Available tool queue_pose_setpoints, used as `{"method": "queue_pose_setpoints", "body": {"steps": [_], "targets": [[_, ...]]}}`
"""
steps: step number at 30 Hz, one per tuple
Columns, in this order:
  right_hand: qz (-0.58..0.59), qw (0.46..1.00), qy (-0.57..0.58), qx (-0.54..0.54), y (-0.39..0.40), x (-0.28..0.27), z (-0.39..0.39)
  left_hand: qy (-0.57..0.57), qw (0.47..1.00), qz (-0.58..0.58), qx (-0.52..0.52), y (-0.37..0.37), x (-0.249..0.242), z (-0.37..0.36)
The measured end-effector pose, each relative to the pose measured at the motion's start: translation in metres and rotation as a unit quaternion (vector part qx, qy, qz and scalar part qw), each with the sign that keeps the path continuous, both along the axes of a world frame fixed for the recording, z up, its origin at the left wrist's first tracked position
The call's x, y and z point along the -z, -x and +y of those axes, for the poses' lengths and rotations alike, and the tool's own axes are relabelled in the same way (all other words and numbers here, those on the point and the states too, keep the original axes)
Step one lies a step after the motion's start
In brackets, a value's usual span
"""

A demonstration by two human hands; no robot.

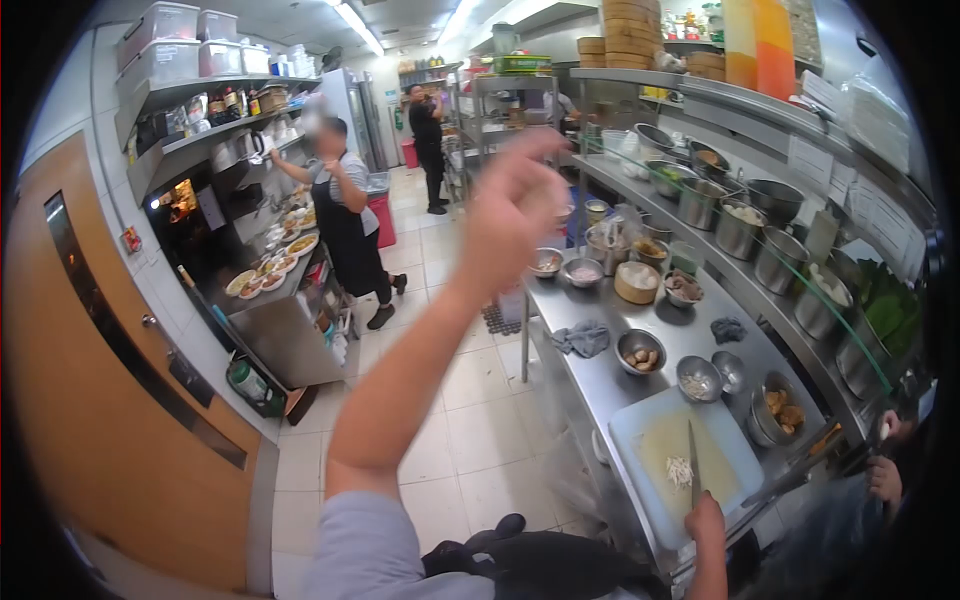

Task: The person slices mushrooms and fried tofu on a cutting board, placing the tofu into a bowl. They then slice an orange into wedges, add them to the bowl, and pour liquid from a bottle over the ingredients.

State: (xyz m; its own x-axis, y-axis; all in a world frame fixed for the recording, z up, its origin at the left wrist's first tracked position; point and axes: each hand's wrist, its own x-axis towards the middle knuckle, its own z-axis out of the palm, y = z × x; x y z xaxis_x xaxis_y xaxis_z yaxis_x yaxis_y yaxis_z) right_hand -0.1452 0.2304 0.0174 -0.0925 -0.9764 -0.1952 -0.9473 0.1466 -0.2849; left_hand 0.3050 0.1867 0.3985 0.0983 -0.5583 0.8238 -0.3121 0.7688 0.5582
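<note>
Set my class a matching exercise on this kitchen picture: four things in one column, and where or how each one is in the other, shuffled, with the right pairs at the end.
Column 1
1. Knife
2. Left hand
3. Chopped white pieces
4. Leafy greens

Column 2
A. In a small heap on the cutting board
B. Standing in a metal pot near the right edge of the picture
C. Gripped by the right hand
D. Raised in the air and blurred

Right pairs: 1-C, 2-D, 3-A, 4-B
</note>
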Motion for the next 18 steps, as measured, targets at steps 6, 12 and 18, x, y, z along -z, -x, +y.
{"method": "queue_pose_setpoints", "body": {"steps": [6, 12, 18], "targets": [[-0.016, 1.0, 0.007, 0.016, 0.003, 0.012, 0.001, 0.21, 0.962, -0.154, -0.08, 0.026, 0.072, 0.104], [-0.003, 1.0, 0.0, 0.008, 0.005, 0.013, -0.003, 0.586, 0.808, 0.037, -0.054, 0.0, 0.012, 0.231], [-0.005, 1.0, -0.012, 0.012, -0.002, -0.001, 0.001, 0.668, 0.618, -0.309, -0.276, 0.006, -0.015, 0.263]]}}
